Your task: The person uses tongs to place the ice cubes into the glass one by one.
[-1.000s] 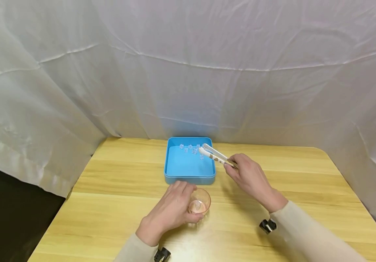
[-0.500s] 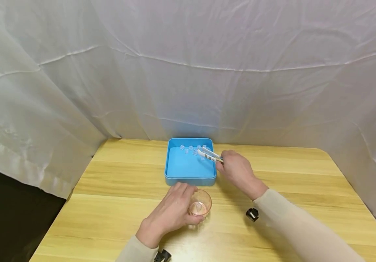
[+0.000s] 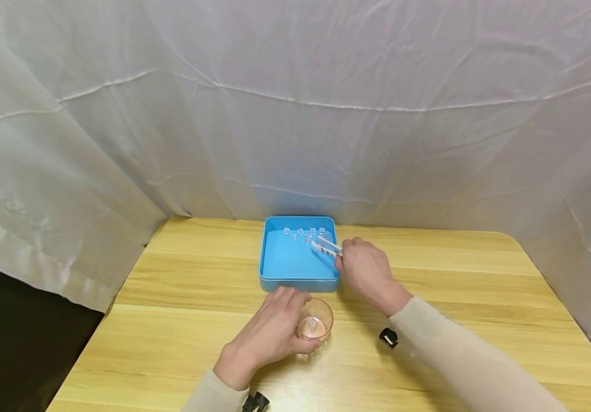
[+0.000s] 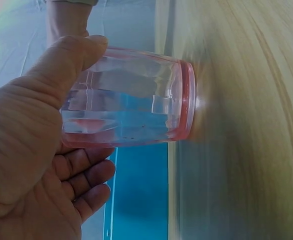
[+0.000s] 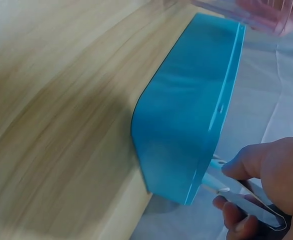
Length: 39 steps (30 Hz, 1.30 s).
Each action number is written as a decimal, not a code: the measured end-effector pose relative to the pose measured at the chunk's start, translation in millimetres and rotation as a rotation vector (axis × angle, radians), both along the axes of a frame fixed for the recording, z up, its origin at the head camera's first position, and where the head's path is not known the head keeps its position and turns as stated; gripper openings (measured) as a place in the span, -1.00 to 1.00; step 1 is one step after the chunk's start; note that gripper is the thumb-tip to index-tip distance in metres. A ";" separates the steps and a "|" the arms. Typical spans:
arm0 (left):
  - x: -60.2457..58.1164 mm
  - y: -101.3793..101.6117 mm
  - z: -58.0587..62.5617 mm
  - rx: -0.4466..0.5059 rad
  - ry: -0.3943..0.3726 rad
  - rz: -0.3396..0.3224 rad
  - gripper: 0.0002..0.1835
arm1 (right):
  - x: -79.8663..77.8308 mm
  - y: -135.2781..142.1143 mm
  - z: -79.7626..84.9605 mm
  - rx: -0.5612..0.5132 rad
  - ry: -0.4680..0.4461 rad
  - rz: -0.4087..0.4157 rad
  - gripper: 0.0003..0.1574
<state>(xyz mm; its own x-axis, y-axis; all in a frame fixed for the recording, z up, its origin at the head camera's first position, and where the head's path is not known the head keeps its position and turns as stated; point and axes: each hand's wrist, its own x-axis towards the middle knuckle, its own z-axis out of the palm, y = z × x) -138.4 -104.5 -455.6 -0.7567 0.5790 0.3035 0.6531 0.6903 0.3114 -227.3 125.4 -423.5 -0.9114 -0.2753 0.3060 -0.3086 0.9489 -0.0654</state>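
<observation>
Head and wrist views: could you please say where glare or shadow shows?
Head view: pale glare on the yellow wooden table, bottom centre; left wrist view: bright spot by the base of the transparent pink tumbler; right wrist view: soft shadow on the table beside the blue rectangular box.

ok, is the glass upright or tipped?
Upright: the head view looks down into the glass through its open top; left wrist view shows its base toward the table.

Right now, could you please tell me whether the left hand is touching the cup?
Touching: in the left wrist view, the left hand has its thumb against the cup.
</observation>
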 end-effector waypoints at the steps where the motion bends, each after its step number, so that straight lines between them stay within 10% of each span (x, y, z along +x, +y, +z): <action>1: 0.0 -0.1 -0.1 0.001 0.001 0.000 -0.20 | 0.6 -1.4 0.3 0.008 0.001 -0.001 -0.66; 39: -1.3 0.1 0.8 0.019 -0.024 -0.005 -0.23 | 14.8 -12.4 -9.3 0.026 0.020 0.033 -0.80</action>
